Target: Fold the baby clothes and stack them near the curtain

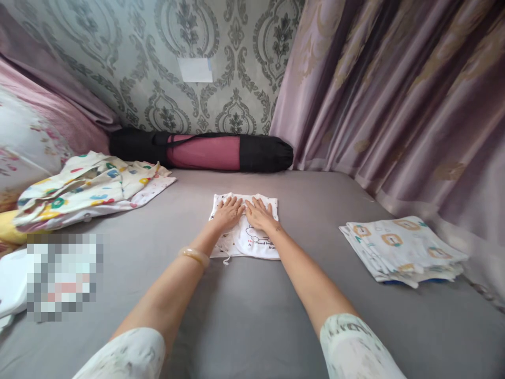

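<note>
A small white printed garment (265, 249), folded into a rough rectangle, lies on the grey bed sheet (244, 310). It bears a line drawing and some lettering, and a short white tie hangs from its near edge. My left hand (229, 212) rests palm down on its upper left part, fingers spread. Beside it, my right hand (258, 213) lies flat on the upper right part, fingers stretched out. The two hands almost touch at the fingertips. Parts of the cloth are hidden beneath them.
To the right sits a stack of folded white cloths (382, 242) with orange prints. Colourful patterned cloth (94, 184) is heaped at the left, with white fabric (13, 281) and a blurred-out item (65, 279) nearer me. A black and maroon roll bag (203, 152) lies along the wall by the curtains (355, 89).
</note>
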Motion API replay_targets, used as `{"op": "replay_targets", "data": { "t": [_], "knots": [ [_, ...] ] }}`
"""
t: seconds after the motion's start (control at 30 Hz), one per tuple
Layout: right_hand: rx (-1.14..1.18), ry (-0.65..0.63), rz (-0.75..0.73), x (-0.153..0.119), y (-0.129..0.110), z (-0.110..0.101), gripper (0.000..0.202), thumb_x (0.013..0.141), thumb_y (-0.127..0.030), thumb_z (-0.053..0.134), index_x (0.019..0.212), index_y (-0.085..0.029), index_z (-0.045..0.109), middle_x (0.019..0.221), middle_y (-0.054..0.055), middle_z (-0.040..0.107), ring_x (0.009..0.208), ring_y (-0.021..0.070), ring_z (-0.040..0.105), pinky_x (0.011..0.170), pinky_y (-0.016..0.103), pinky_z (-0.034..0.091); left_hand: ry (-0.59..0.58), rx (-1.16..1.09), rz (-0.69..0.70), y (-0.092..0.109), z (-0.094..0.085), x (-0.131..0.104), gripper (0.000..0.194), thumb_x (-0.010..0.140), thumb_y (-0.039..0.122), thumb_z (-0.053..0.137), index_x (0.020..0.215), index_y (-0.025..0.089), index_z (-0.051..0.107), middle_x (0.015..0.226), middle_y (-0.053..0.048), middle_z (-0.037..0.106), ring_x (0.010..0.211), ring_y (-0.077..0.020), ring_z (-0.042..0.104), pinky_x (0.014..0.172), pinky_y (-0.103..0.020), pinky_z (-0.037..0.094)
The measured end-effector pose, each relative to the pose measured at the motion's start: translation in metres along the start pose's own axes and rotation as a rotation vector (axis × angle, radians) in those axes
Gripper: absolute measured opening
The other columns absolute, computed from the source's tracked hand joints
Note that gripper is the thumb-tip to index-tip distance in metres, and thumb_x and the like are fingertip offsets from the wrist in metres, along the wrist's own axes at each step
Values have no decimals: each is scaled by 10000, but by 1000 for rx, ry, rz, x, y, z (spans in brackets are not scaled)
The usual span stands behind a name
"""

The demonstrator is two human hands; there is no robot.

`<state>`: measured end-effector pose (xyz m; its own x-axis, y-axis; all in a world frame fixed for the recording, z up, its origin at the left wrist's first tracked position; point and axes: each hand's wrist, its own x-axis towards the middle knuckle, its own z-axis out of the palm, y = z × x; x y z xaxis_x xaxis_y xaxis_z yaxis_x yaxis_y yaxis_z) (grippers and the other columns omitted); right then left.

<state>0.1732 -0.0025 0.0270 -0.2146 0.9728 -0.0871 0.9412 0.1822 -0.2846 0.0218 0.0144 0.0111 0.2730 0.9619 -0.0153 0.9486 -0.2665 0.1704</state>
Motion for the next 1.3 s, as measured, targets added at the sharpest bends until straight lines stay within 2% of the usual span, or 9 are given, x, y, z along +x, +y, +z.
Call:
{"op": "replay_targets", "data": {
  "t": [0.17,0.3,0.47,0.67,0.8,0.93,1.0,1.13,1.3],
  "knots": [
    [-70,108,57,6,9,-3,598,994,-416,161,1524,-163,276,1611,90,176,1479,254,93,1167,524,-4,179,94,-77,-14,5,2,661,990,465,185,1483,50,334,1543,-172,335,1455,-307,230,1184,-492,151],
    [-59,44,93,11,12,1,628,989,-445,143,1527,-142,262,1604,89,202,1473,252,123,1174,497,31,160,114,-80,-20,11,2,674,981,493,203,1461,50,369,1516,-188,379,1433,-319,281,1169,-497,193],
    [-34,-7,94,14,16,-3,639,987,-471,126,1537,-165,237,1615,81,159,1479,251,98,1173,491,26,84,60,-115,-21,3,5,671,976,507,199,1470,81,356,1547,-174,327,1444,-316,258,1157,-529,204],
    [-76,67,108,14,30,-3,635,991,-451,158,1532,-128,236,1605,121,181,1479,247,94,1173,483,23,90,68,-111,-32,0,3,650,983,458,168,1480,79,344,1563,-174,289,1469,-309,186,1175,-505,168],
    [-95,74,94,14,35,3,619,997,-427,167,1526,-117,250,1602,119,195,1474,248,122,1178,463,54,55,35,-113,-35,0,2,673,980,477,157,1489,68,318,1562,-181,283,1471,-314,173,1164,-526,186],
    [-67,23,96,12,35,-3,613,1007,-428,139,1534,-129,233,1607,122,173,1480,241,101,1178,461,55,28,5,-135,-33,-4,0,663,984,474,162,1498,80,306,1575,-165,260,1476,-306,156,1172,-520,156],
    [-49,55,71,6,33,-8,602,1010,-426,134,1538,-152,228,1616,121,131,1485,246,67,1176,480,39,60,18,-85,-30,-7,-4,648,990,462,161,1511,96,284,1588,-142,234,1484,-291,125,1184,-520,100],
    [-44,81,-106,-13,26,-12,563,1008,-424,189,1541,-246,231,1630,70,78,1488,259,11,1171,516,23,96,49,187,-20,-8,-16,614,998,474,149,1527,185,266,1598,-79,229,1493,-236,98,1195,-503,26],
    [-66,-10,-194,-26,22,-5,553,1006,-425,211,1539,-279,238,1623,51,131,1483,263,90,1172,515,62,7,19,275,-16,1,-22,602,997,511,134,1536,263,233,1606,-64,207,1483,-232,161,1188,-503,94]
  ]
}}
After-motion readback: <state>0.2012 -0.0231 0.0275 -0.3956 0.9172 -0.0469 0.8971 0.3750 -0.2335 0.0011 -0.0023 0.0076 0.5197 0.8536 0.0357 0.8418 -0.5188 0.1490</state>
